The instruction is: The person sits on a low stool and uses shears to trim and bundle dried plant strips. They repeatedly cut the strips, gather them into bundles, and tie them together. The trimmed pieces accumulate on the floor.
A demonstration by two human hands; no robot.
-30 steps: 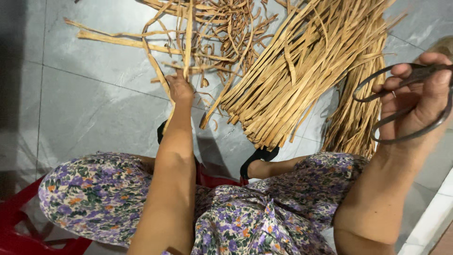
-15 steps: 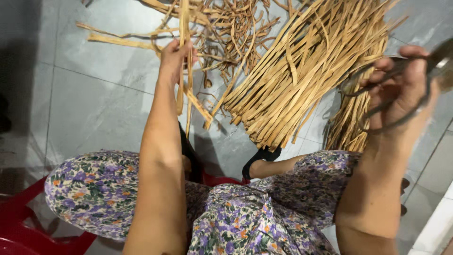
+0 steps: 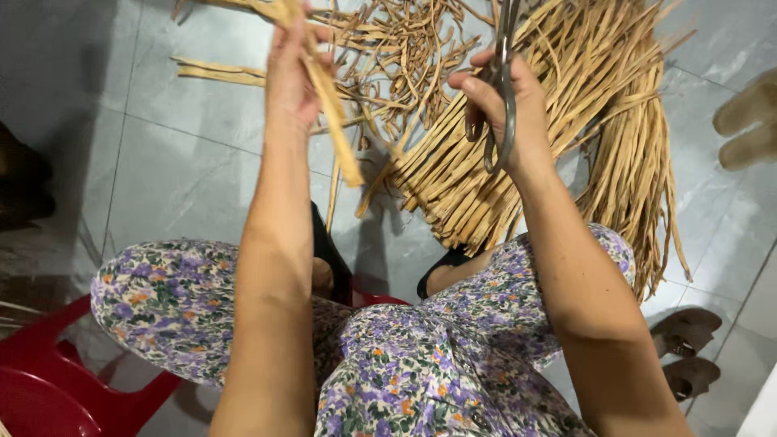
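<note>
My left hand (image 3: 290,77) is raised and closed around a few tan dried plant strips (image 3: 328,97) that hang down from its grip. My right hand (image 3: 506,101) is lifted beside it, fingers through the loops of dark metal scissors (image 3: 500,89) whose blades point up out of the frame. The two hands are close, about a hand's width apart. Below them on the grey tiled floor lies a big pile of long tan strips (image 3: 566,137) and a tangle of short curled offcuts (image 3: 396,57).
My knees in floral purple trousers (image 3: 405,356) fill the lower frame, over a red plastic stool (image 3: 48,380). Brown sandals (image 3: 688,348) lie at the lower right, another pale shoe (image 3: 749,121) at the right edge. Dark footwear sits at the left edge.
My left hand picked strips off the floor and lifted them. My right hand swung the scissors inward from the right edge toward the left hand.
</note>
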